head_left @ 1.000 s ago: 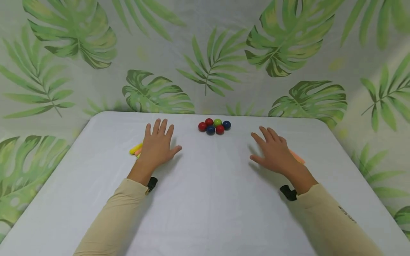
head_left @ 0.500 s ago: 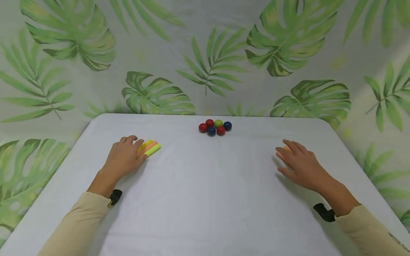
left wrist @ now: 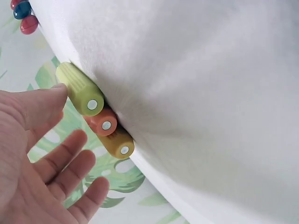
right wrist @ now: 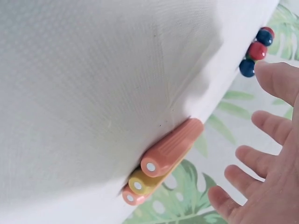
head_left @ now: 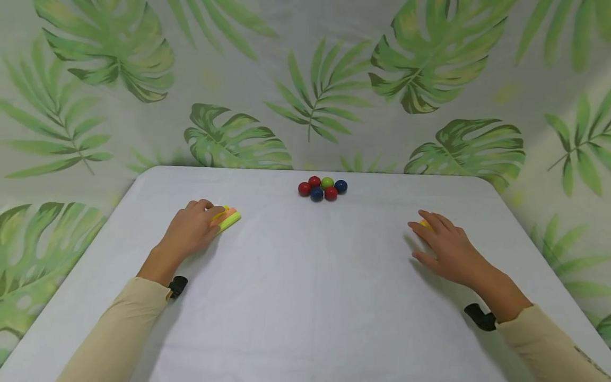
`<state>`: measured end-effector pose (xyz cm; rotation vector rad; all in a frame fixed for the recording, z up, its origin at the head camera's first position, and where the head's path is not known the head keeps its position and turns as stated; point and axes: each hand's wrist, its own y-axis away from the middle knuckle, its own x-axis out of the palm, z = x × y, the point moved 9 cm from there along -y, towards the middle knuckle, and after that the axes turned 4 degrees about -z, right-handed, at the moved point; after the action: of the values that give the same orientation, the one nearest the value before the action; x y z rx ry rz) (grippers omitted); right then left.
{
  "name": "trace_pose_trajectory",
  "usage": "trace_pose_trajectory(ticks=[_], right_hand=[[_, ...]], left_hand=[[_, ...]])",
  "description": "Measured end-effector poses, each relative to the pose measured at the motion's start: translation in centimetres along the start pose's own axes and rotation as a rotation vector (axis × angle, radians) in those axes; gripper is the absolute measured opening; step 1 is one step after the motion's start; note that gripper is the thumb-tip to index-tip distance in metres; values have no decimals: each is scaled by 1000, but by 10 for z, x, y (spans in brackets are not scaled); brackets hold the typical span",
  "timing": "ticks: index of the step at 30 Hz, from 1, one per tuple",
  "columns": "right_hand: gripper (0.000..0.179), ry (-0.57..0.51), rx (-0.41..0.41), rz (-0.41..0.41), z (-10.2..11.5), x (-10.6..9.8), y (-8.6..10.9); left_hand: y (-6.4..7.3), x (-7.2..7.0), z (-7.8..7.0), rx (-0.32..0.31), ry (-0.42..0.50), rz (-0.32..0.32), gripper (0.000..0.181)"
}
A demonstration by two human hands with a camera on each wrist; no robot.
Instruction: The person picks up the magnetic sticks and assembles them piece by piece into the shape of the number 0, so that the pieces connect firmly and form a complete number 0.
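Observation:
Three magnetic toy rods lie side by side at the table's left: lime green (left wrist: 79, 88), orange (left wrist: 103, 122) and yellow (left wrist: 119, 143). My left hand (head_left: 191, 228) reaches over their near end, its thumb tip right at the green rod and its other fingers loosely bent. On the right, my right hand (head_left: 453, 252) hovers over a second group with fingers spread and relaxed, holding nothing. The right wrist view has an orange rod (right wrist: 175, 144), a yellow rod (right wrist: 147, 183) and another orange rod (right wrist: 134, 197) in that group; in the head view the hand hides most of them.
Several shiny balls cluster at the middle of the far table edge, among them a red ball (head_left: 304, 189), a blue ball (head_left: 341, 186) and a green ball (head_left: 327, 182). A leaf-print cloth (head_left: 229, 138) hangs behind the white table (head_left: 305, 286).
Both hands have moved outward and nearer the body, down to the rod groups. Over the last half second the left hand has shifted slightly right over its rods; the right has barely moved.

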<state>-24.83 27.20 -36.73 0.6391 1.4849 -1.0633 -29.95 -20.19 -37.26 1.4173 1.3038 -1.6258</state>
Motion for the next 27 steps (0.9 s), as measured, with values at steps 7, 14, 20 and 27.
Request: trace_pose_trajectory(ticks=[7,14,20,27], right_hand=[[60,-11,2,24,5,0,-4],[60,-1,-7,6,7,-1,-3],[60,-8,-14,-9,9,0,-4],[61,-36,-26,3,14,4,-7]], left_hand=[[-6,9,0,-34,45,114,20],[-11,17,-5,-56,84,230,9],[-14,22,-16,-35,147,265,17],[-18,31,-30,-51,237,288,15]])
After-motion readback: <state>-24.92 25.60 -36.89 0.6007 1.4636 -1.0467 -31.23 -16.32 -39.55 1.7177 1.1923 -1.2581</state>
